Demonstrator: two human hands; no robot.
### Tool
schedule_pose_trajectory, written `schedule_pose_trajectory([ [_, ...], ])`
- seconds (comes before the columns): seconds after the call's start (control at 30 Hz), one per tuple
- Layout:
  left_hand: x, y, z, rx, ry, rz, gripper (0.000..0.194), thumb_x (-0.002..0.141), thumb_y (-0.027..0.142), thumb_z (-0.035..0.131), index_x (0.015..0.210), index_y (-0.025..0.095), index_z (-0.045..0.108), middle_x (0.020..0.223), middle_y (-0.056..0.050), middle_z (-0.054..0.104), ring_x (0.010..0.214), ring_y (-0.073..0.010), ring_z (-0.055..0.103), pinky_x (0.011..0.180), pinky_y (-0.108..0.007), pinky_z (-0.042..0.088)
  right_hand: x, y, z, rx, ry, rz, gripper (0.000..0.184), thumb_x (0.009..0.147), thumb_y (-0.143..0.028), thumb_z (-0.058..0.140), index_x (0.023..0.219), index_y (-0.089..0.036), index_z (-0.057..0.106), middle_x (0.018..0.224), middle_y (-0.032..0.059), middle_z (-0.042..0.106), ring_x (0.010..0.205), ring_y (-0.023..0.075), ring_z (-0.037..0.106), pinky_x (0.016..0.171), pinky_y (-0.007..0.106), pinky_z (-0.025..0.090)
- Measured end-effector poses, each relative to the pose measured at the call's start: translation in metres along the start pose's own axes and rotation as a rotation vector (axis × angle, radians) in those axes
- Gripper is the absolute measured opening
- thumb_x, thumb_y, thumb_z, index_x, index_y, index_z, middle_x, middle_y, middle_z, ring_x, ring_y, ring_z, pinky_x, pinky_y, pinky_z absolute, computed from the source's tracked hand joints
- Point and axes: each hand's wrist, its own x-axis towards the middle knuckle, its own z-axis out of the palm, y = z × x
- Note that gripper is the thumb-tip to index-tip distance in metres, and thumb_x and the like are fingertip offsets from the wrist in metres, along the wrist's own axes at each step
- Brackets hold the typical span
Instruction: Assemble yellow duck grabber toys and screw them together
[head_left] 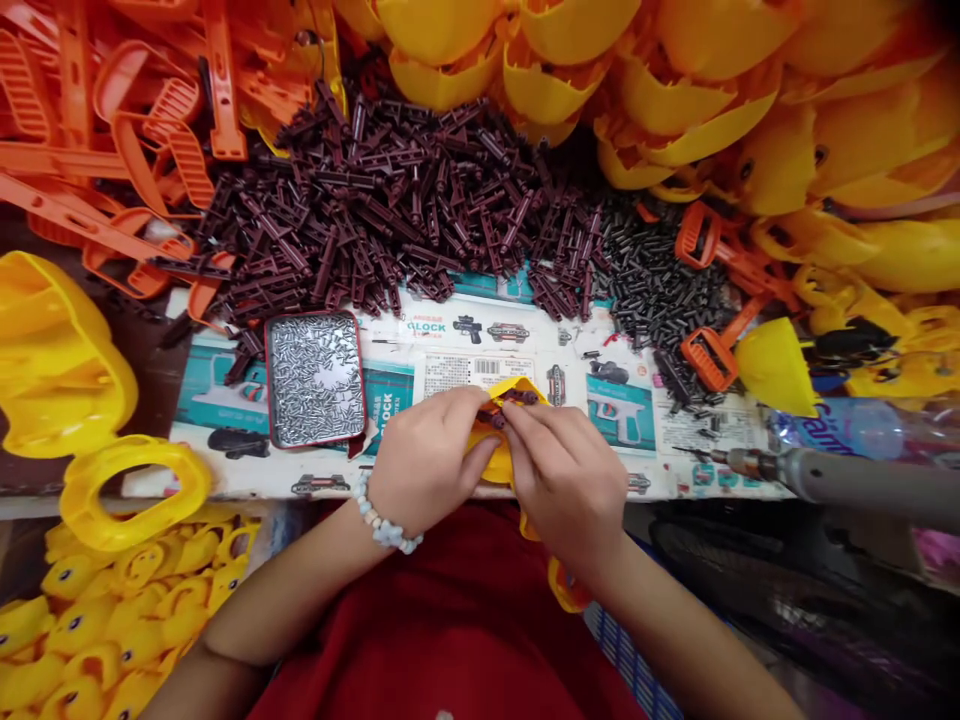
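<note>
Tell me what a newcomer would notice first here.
A heap of dark maroon plastic parts fills the top centre, between orange plastic pieces on the left and yellow plastic shells on the right. Below, the left hand and right hand grip a yellow plastic piece, beside a red-rimmed tin of silver pins.

Everything here's glossy yellow plastic, like the piece between the fingers point(495, 440), while the heap of maroon pegs point(390, 190) is duller plastic, the pins point(315, 380) in the red-rimmed tray point(315, 315) are shiny metal, and the printed card point(480, 375) underneath looks smooth and coated.
</note>
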Motion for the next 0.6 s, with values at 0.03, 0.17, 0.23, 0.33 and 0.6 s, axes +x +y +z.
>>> schedule_pose_trajectory([
  [0.03,0.000,-0.001,-0.001,-0.050,-0.027,-0.034,0.023,0.083,0.023,0.057,0.103,0.011,0.054,0.096,-0.011,0.068,0.084,-0.0220,0.066,0.073,-0.031,0.055,0.000,0.001,-0.003,0.013,0.024,0.012,0.011,0.094,-0.010,0.048,0.093,-0.010,0.059,0.086,0.0045,0.057,0.078,0.0151,0.053,0.076,0.024,0.043],
  [0.17,-0.001,0.000,-0.008,-0.360,-0.001,-0.115,0.024,0.083,0.014,0.054,0.107,0.016,0.053,0.112,-0.011,0.064,0.105,-0.0219,0.061,0.091,-0.033,0.049,0.008,0.017,-0.016,0.344,0.004,0.182,0.028,0.084,-0.023,0.062,0.109,-0.012,0.057,0.105,0.0079,0.055,0.097,0.0195,0.053,0.085,0.027,0.045],
  [0.23,-0.002,0.001,-0.010,-0.637,0.025,-0.194,0.030,0.083,0.017,0.055,0.113,0.020,0.052,0.119,-0.010,0.060,0.111,-0.0209,0.057,0.096,-0.032,0.047,0.021,0.032,-0.017,0.711,-0.118,0.322,0.038,0.077,-0.027,0.066,0.111,-0.012,0.057,0.107,0.0090,0.055,0.097,0.0209,0.056,0.083,0.026,0.049],
  [0.33,-0.008,-0.001,-0.007,-1.161,0.065,-0.381,0.047,0.083,0.043,0.057,0.123,0.022,0.046,0.124,-0.012,0.057,0.109,-0.0246,0.059,0.088,-0.033,0.051,0.049,0.055,-0.009,0.934,0.123,0.511,0.031,0.083,-0.035,0.062,0.105,-0.014,0.055,0.100,0.0069,0.057,0.087,0.0165,0.059,0.073,0.021,0.050],
  [0.6,-0.029,-0.021,-0.016,-1.310,0.496,-0.942,0.055,0.054,0.039,0.084,0.098,0.017,0.059,0.092,-0.007,0.073,0.087,-0.0255,0.068,0.073,-0.029,0.057,0.113,0.045,-0.001,0.878,0.525,0.361,0.044,0.092,-0.052,0.044,0.118,-0.017,0.041,0.113,0.0106,0.050,0.101,0.0208,0.055,0.082,0.032,0.050],
])
